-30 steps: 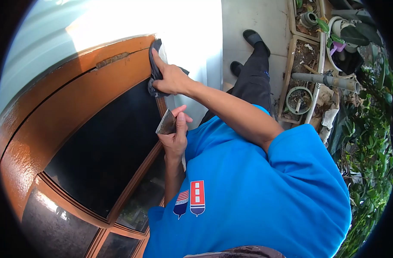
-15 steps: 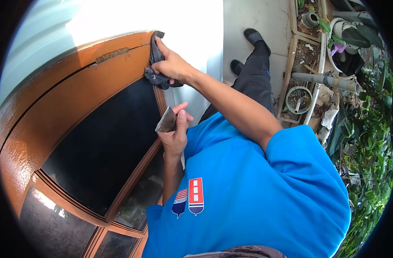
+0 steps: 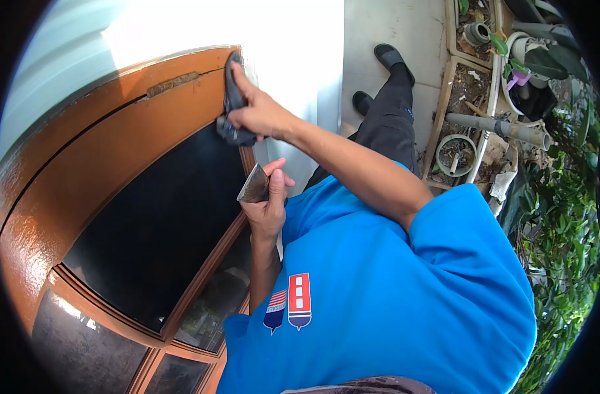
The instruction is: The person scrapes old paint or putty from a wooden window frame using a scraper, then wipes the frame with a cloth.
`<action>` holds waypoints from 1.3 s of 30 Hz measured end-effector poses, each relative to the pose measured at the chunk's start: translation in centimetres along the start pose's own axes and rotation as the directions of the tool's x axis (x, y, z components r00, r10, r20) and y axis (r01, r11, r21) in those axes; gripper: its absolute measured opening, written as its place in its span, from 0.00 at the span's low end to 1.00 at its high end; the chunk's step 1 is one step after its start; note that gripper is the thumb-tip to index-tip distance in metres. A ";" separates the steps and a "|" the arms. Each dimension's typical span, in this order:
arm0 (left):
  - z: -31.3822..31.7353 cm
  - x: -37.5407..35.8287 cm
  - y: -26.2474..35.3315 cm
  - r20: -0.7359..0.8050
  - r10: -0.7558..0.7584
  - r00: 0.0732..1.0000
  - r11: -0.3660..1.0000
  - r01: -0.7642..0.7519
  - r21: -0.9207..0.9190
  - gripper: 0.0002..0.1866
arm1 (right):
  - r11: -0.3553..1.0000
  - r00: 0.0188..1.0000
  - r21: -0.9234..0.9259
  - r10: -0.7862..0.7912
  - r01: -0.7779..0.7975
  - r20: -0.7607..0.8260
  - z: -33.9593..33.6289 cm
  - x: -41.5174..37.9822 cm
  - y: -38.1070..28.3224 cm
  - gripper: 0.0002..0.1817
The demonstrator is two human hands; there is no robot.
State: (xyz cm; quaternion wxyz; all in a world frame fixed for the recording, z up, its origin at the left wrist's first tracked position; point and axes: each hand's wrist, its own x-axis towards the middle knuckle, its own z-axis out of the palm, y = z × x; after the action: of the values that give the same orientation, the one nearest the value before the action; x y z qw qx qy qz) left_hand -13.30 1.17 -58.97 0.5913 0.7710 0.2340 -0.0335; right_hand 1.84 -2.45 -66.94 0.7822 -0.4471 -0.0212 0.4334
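Observation:
A dark grey cloth [image 3: 233,95] is bunched under my right hand [image 3: 264,115], whose fingers press it on the upper right corner of an orange-brown wooden frame [image 3: 149,118]. The frame surrounds a dark pane [image 3: 162,223]. Nearer my body, my left hand [image 3: 267,213] grips a flat grey piece [image 3: 252,186] with a straight edge, held upright in front of the pane. Its fingertips stick out beyond the piece, and the two hands are apart. A worn metal hinge [image 3: 172,85] sits on the frame, left of the cloth.
A pale wall [image 3: 300,65] borders the frame. Past my legs [image 3: 388,125] lie tiled floor [image 3: 405,29], soil-filled planters [image 3: 461,88], a grey pipe [image 3: 497,125], a round pot [image 3: 456,155] and green plants [image 3: 562,256]. Smaller panes [image 3: 89,335] sit at lower left.
My right hand and the cloth have shifted slightly left and down along the frame, uncovering its corner tip. My left hand stays in place with the flat piece.

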 end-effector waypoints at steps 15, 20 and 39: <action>-0.7 -0.7 0.0 -0.031 0.013 0.999 1.000 -0.012 0.008 0.12 | 0.871 0.950 -0.467 -0.258 0.151 -0.174 0.6 3.3 -0.9 0.54; -0.3 -0.6 -0.4 -0.032 -0.029 0.999 0.999 0.029 0.025 0.12 | 0.770 0.928 -0.565 -0.372 0.297 -0.020 1.6 1.4 -1.6 0.55; -0.5 0.3 -0.1 0.011 -0.017 1.000 1.000 0.016 0.021 0.12 | 0.773 0.977 -0.623 -0.204 0.120 -0.065 0.7 2.2 0.6 0.59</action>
State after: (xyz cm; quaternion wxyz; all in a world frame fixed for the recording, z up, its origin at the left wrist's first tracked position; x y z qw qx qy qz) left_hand -13.23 1.79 -59.03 0.5842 0.7750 0.2367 -0.0452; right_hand 2.51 -0.28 -67.72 0.6278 -0.7008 -0.1494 0.3039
